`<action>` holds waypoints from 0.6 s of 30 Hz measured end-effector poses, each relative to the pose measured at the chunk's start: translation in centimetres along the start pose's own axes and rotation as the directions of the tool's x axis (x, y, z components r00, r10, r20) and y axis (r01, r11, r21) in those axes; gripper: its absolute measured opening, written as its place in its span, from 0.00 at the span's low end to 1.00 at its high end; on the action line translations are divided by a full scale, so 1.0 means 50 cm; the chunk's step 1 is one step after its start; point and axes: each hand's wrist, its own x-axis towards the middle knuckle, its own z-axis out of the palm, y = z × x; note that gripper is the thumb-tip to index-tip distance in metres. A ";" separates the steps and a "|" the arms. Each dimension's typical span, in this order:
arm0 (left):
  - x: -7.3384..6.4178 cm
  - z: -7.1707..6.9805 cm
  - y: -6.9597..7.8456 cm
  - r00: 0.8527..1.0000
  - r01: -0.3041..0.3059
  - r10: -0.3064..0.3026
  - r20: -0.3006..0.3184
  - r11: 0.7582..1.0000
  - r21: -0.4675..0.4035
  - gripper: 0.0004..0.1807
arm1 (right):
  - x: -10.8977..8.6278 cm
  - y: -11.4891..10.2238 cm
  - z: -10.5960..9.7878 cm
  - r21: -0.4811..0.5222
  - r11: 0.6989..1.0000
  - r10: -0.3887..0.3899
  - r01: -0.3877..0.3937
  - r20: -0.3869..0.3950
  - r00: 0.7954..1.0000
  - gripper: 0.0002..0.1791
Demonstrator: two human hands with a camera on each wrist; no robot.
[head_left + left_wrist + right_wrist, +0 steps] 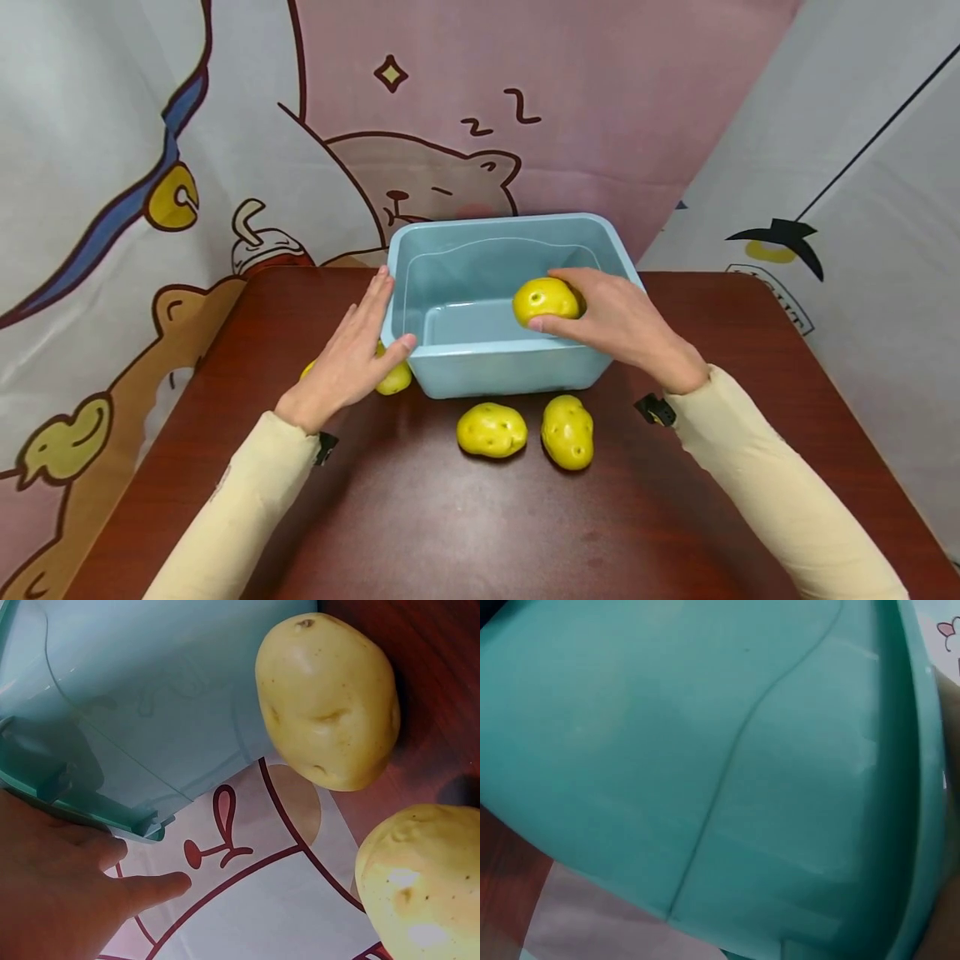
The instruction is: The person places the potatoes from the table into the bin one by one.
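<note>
A yellow potato (pixel 542 302) is held in my right hand (pixel 622 321), thumb on the near side and fingers behind, over the front part of a light blue plastic bin (pixel 510 371). My left hand (pixel 348 362) lies against the bin's left rim with its fingers extended. Beside that hand, partly hidden by it, is another potato (pixel 395 379). The left wrist view shows two potatoes, one by the bin wall (pixel 328 705) and one closer to the camera (pixel 427 885). In the right wrist view the bin's outer wall (pixel 705 750) fills most of the picture and hides the held potato.
Two more potatoes, one lying sideways (pixel 491 430) and one lengthwise (pixel 567 432), lie on the dark wood table (pixel 465 525) in front of the bin. Close behind the table hangs a printed cartoon curtain (pixel 600 108).
</note>
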 end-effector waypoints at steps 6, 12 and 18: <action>0.001 0.002 0.001 1.000 -0.006 0.006 0.003 1.000 -0.004 0.51 | 0.002 0.004 0.004 -0.018 0.999 0.048 -0.047 0.075 0.996 0.52; -0.001 0.003 -0.001 1.000 0.004 -0.004 0.001 1.000 -0.011 0.50 | -0.014 0.010 -0.006 -0.010 0.999 0.038 -0.038 0.034 0.999 0.49; 0.001 0.008 -0.005 1.000 -0.006 0.006 0.003 1.000 -0.022 0.49 | -0.071 0.026 -0.015 0.029 0.999 -0.022 0.026 -0.119 0.993 0.40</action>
